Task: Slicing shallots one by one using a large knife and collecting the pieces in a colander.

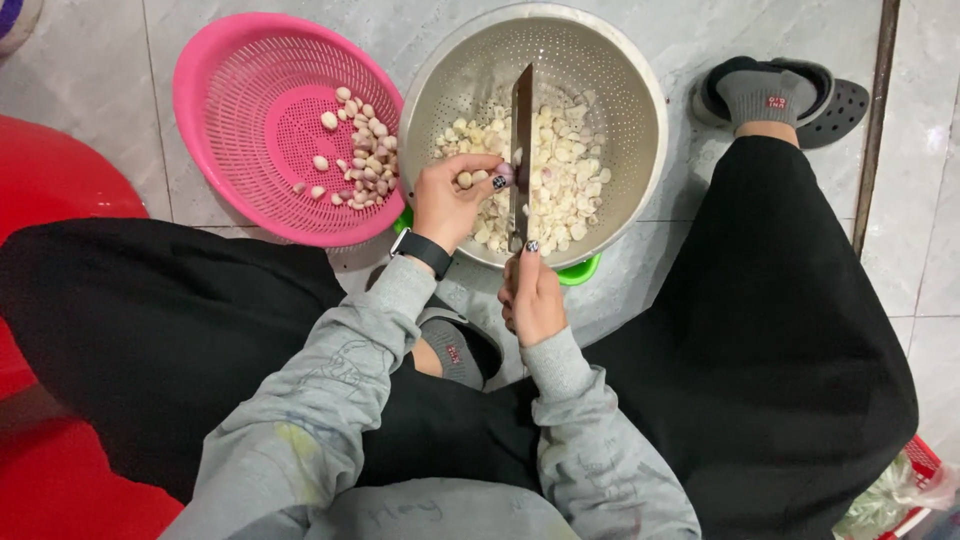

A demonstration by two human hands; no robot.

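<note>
My left hand (450, 200) pinches a small garlic clove (505, 174) with a purplish skin over the steel colander (640, 90); a peeled clove also rests in its palm. My right hand (533, 296) grips the handle of a knife (521, 130), whose long blade points away from me and touches the clove. The steel colander holds many pale unpeeled garlic cloves (565, 170). To its left, a pink plastic colander (220, 90) tilts toward me with several peeled cloves (360, 150) in its lower right part.
I sit low on a grey tiled floor (100, 70) with black trousers spread wide and grey socks in dark slippers (780, 95). A red object (50, 180) lies at the left. A green rim (580, 270) shows under the steel colander. A red basket (915, 480) is at the bottom right.
</note>
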